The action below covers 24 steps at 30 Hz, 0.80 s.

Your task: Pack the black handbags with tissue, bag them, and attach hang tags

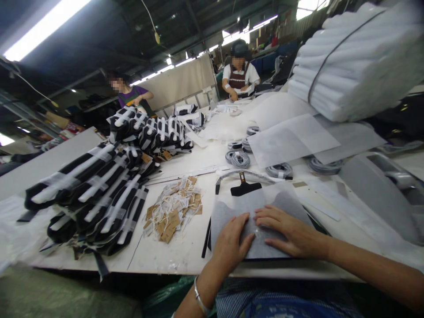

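Observation:
A grey-white translucent sheet [228,212] lies near the table's front edge, over a dark item whose edges and straps stick out at the sides. My left hand [232,240] rests on the left part of the sheet, fingers stretched out. On its right part lies my right hand [285,232], palm down with fingers spread. Just beyond the sheet, a black T-shaped flap [245,189] with a small brown tab shows beneath a curved grey strap [228,174]. Most of the covered item is hidden.
Left of my hands lies a heap of brown tags with strings [174,210]. Farther left are stacked black-and-white wrapped bundles [99,190]. Coiled grey straps [237,159], loose translucent sheets [291,137] and a strapped white foam stack [347,62] stand beyond. Two people work across the table.

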Motion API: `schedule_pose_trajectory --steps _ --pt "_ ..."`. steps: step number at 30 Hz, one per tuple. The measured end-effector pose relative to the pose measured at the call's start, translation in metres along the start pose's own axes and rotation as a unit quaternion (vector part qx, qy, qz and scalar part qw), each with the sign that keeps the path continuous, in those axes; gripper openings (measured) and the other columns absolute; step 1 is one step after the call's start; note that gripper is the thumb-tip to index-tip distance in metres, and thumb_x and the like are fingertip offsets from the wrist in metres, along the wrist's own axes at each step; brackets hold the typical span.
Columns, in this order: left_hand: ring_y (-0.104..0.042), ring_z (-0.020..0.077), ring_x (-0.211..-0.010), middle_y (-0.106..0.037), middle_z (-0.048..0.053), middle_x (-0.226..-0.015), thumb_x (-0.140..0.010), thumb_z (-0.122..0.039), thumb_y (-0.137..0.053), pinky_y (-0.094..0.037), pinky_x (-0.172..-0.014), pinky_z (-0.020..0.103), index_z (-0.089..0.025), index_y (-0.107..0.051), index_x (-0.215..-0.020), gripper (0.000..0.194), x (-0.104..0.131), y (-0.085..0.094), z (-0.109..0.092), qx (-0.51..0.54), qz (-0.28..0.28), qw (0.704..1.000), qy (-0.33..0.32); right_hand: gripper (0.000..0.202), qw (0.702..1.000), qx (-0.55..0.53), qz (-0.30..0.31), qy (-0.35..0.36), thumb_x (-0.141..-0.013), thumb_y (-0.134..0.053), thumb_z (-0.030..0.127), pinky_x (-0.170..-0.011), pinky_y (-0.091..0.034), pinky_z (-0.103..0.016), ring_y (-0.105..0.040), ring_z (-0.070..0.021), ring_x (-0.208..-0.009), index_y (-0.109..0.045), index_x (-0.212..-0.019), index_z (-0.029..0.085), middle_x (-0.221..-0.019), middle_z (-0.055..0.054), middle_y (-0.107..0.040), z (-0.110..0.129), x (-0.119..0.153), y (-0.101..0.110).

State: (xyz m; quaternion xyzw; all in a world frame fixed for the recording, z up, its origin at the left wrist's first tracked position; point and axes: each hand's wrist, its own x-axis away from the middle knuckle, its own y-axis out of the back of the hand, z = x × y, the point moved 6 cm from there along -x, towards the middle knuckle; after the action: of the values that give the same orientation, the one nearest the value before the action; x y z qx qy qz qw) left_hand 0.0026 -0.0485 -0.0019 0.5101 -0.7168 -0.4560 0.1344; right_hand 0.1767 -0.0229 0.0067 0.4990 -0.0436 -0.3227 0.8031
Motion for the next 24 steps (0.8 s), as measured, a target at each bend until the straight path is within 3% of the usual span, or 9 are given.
schedule_pose_trajectory --steps 4,18,24 --pt "-0.058 0.0228 -0.128 -0.062 0.011 -0.137 -0.097 -0.031 -0.056 -0.044 -0.114 0.049 -0.019 -0.044 -0.141 0.047 0.0020 0.0014 -0.0030 -0.002 -0.003 1.000 0.007 0.030 0.999 0.022 -0.009 0.029 -0.098 -0.054 0.031 -0.118 -0.031 -0.052 -0.054 -0.0231 -0.126 -0.061 -0.126 0.024 -0.128 -0.011 -0.062 0.0051 0.0036 0.0004" --pt "-0.059 0.0240 -0.128 -0.063 0.012 -0.135 -0.095 -0.028 -0.058 -0.045 -0.112 0.048 -0.019 -0.047 -0.138 0.045 0.0010 0.0024 -0.0047 -0.008 0.003 1.000 0.012 0.023 0.995 0.084 -0.050 0.031 -0.099 -0.052 0.024 -0.114 -0.038 -0.051 -0.062 -0.0223 -0.112 -0.069 -0.113 0.022 -0.110 -0.008 -0.068 0.0061 0.0018 -0.0018" --pt "-0.055 0.0223 -0.131 -0.062 0.009 -0.138 -0.097 -0.029 -0.054 -0.042 -0.115 0.046 -0.021 -0.052 -0.135 0.039 -0.0006 -0.0004 -0.0073 -0.012 0.017 1.000 0.000 0.039 0.993 0.100 -0.054 0.044 -0.098 -0.055 0.028 -0.116 -0.037 -0.047 -0.059 -0.0228 -0.123 -0.058 -0.137 0.019 -0.130 -0.010 -0.066 0.0036 0.0053 -0.0021"
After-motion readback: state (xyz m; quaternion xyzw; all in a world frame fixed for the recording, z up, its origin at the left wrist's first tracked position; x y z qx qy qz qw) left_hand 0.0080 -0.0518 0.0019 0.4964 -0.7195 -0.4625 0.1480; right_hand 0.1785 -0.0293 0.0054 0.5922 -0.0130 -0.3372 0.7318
